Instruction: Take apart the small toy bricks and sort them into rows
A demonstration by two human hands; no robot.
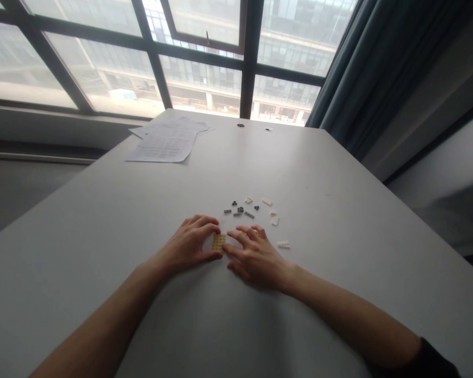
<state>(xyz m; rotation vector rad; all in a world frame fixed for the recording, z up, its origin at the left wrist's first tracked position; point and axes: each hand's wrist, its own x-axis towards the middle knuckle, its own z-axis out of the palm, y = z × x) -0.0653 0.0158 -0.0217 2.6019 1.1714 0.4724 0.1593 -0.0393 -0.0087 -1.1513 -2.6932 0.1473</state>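
Note:
A small tan studded building-brick plate (219, 242) lies on the table between my two hands. My left hand (189, 239) grips it from the left, with the fingers at its far edge and the thumb at its near edge. My right hand (256, 257) rests just to the right, palm down with fingers spread. One of its fingertips touches or nearly touches the plate's right edge. A bit of a yellowish piece (257, 233) shows by the right fingers, mostly hidden. Beyond the hands lie several small dark grey pieces (240, 209) in a loose group.
White flat pieces (267, 201) are scattered right of the grey ones, and a white studded piece (284, 244) lies beside my right hand. Printed paper sheets (163, 142) lie at the far left of the white table (319, 315). Windows and a dark curtain (362, 79) stand behind.

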